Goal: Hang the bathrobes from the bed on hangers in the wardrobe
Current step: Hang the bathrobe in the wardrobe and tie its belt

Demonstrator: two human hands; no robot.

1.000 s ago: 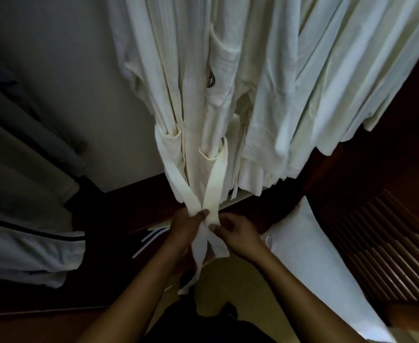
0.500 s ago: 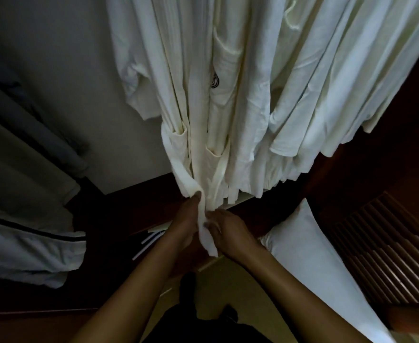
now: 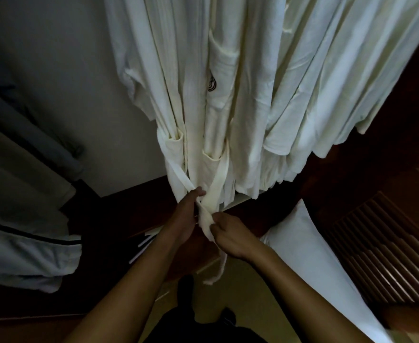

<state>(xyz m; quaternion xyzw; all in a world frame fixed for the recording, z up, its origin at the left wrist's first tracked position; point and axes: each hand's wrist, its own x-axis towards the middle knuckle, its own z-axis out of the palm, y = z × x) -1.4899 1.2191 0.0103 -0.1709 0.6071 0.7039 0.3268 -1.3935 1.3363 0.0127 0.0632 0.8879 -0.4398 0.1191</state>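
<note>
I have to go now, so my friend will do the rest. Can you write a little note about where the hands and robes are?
Left hand: pinching the belt where its two ends cross.
Right hand: gripping the crossed belt ends lower down.
White bathrobes: hanging in the wardrobe; hangers are out of view.
Done: the front robe is up.
Left: finish tying its belt. The bed is not in view, so check there for more robes.

White pillow (image 3: 327, 263) at right, slatted wooden door (image 3: 381, 248), grey curtain (image 3: 18, 184) at left
</note>
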